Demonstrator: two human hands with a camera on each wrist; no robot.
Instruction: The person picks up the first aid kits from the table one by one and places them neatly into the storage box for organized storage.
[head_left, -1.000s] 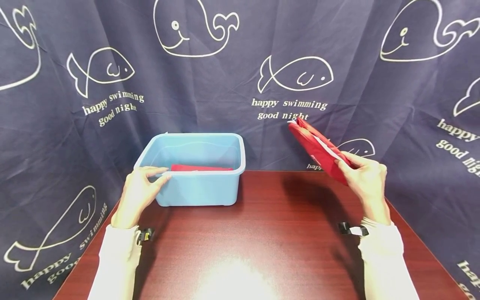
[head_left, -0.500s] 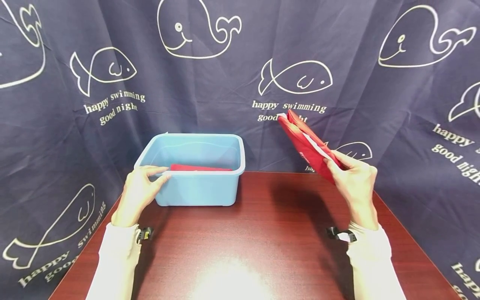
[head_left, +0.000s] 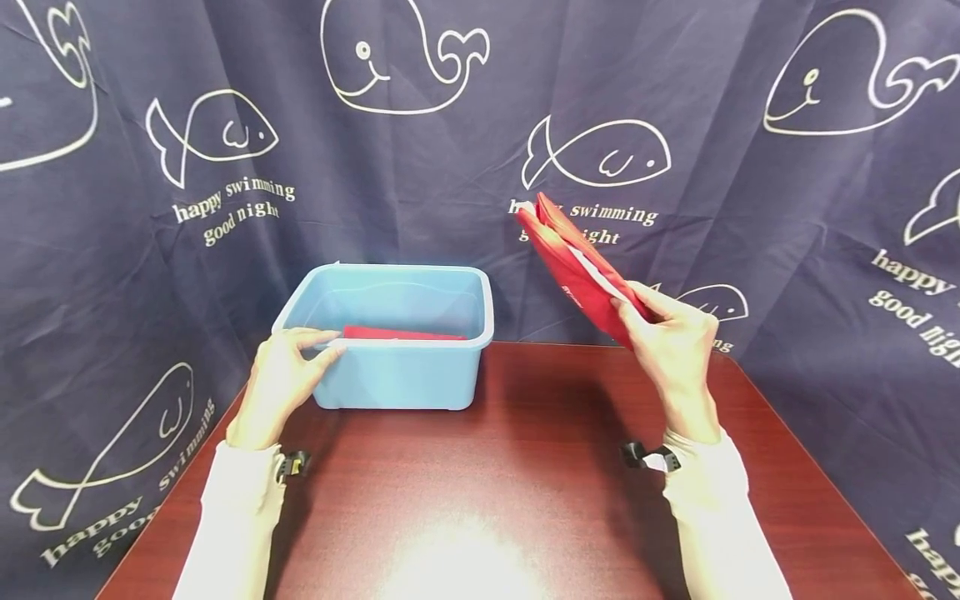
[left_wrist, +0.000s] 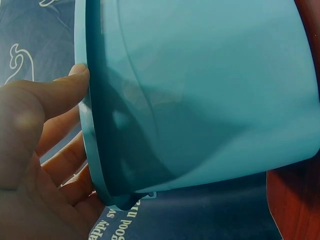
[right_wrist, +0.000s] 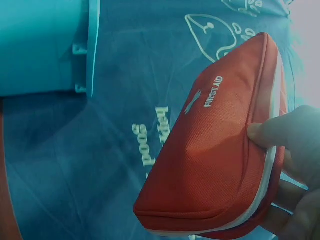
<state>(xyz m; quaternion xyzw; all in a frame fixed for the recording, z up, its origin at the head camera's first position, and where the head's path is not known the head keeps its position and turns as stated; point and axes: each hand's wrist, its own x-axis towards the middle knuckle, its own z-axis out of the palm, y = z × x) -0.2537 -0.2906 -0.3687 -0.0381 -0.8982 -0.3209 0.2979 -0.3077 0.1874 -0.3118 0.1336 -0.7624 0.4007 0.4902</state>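
Observation:
A red first aid pouch [head_left: 566, 271] with a white zip is held up over the right part of the table, tilted, by my right hand [head_left: 677, 346]. Its "FIRST AID" print faces the right wrist camera, where the thumb presses one side of the pouch [right_wrist: 207, 155] and the fingers go behind. To the left stands a light blue plastic bin [head_left: 397, 377]. My left hand [head_left: 281, 375] grips the bin's front left rim; in the left wrist view the thumb lies on the rim [left_wrist: 92, 145]. A flat red item [head_left: 401, 332] shows inside the bin, mostly hidden by the front wall.
A dark red wooden table [head_left: 465, 475] carries the bin near its back edge. Navy curtains [head_left: 450, 192] with white whale and fish drawings close in the back and both sides. Light glares off the table's near middle.
My right hand has carried the first aid pouch leftward and a little upward, nearer the bin. My left hand and the bin have stayed in place.

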